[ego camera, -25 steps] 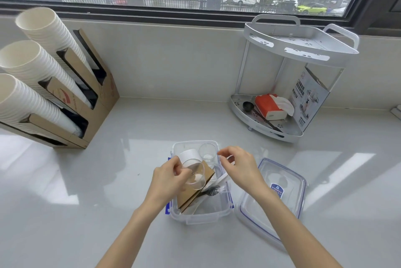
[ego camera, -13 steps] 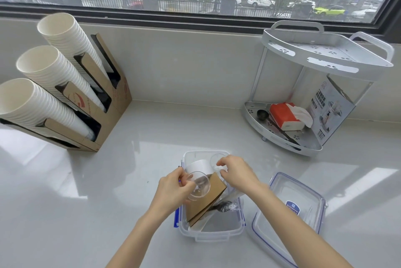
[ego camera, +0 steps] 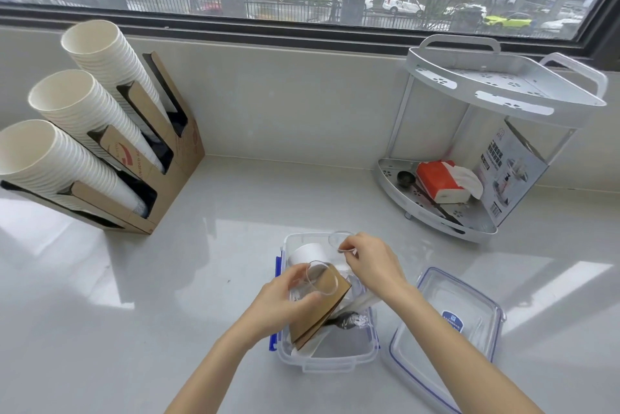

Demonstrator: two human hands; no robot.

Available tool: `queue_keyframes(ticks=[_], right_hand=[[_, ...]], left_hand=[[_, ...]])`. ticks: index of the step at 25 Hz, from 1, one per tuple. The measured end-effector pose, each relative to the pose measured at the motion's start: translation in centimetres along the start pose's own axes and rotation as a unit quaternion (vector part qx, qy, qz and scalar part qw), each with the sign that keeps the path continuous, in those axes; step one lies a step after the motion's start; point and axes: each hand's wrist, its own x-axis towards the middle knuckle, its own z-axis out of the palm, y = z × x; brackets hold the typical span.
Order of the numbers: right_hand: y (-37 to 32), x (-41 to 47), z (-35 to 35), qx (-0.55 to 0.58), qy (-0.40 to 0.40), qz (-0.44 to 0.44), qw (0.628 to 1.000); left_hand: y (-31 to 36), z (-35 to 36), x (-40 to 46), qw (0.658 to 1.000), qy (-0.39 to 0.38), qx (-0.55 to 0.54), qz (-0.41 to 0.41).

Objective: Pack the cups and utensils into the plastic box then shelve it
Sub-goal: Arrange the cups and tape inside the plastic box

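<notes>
Over the last second the right hand [ego camera: 370, 266] has been drawing a second clear cup [ego camera: 341, 241] up from the back of the plastic box [ego camera: 327, 355], pinching its rim, while the left hand [ego camera: 285, 299] is still gripping another clear cup [ego camera: 320, 279] tilted over the box's middle; the cups are being rearranged, so packing is probably not finished. Inside the box a white paper cup [ego camera: 307, 252] is lying toward the back, a brown cardboard sleeve [ego camera: 322, 309] is leaning across wrapped utensils [ego camera: 349, 319]. The lid [ego camera: 446, 329] is lying open-side-up just right of the box.
</notes>
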Motion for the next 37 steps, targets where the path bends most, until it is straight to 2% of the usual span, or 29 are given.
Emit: queue_keyframes(ticks=[2, 7, 11, 16, 19, 21, 22, 25, 27, 30, 33, 37], right_hand=[[-0.3, -0.3, -0.9, 0.039, 0.029, -0.001, 0.999], [-1.5, -2.2, -3.4, 0.168, 0.101, -0.047, 0.98], [-1.9, -3.8, -3.3, 0.196, 0.073, -0.058, 0.976], [-2.3, -5.0, -2.0, 0.19, -0.043, -0.108, 0.975], [-1.8, -4.0, -2.2, 0.208, 0.02, -0.083, 0.974], [-0.8, -3.1, -1.9, 0.145, 0.045, -0.041, 0.988], [-0.4, -2.9, -1.4, 0.092, 0.029, -0.021, 0.995], [0.1, -3.2, 0.4, -0.026, -0.067, 0.022, 0.997], [-0.1, -3.4, 1.0, -0.075, -0.119, 0.017, 0.99], [-0.4, -3.4, 1.0, -0.09, -0.165, 0.026, 0.982], [-0.6, -3.5, 1.0, -0.094, -0.152, 0.035, 0.983], [-0.6, -3.8, 1.5, -0.083, -0.087, 0.026, 0.992]], left_hand=[[0.0, 0.4, -0.1, 1.0, 0.003, 0.023, 0.015], [-0.1, 1.3, 0.0, 0.994, 0.077, 0.042, 0.063], [0.1, 1.6, -0.3, 0.992, 0.104, 0.008, 0.068], [0.6, 1.2, -0.7, 0.988, 0.125, -0.031, 0.089], [0.5, 0.7, -0.7, 0.984, 0.154, -0.036, 0.077], [0.3, 0.4, -0.8, 0.984, 0.166, -0.029, 0.066], [0.2, 0.3, -0.8, 0.983, 0.17, -0.027, 0.06], [-0.3, 0.1, -0.8, 0.983, 0.175, -0.029, 0.049], [-0.4, 0.2, -0.7, 0.983, 0.176, -0.032, 0.046], [-0.5, 0.3, -0.6, 0.983, 0.172, -0.036, 0.043], [-0.5, 0.4, -0.6, 0.984, 0.171, -0.034, 0.041], [-0.6, 0.5, -0.6, 0.984, 0.169, -0.033, 0.043]])
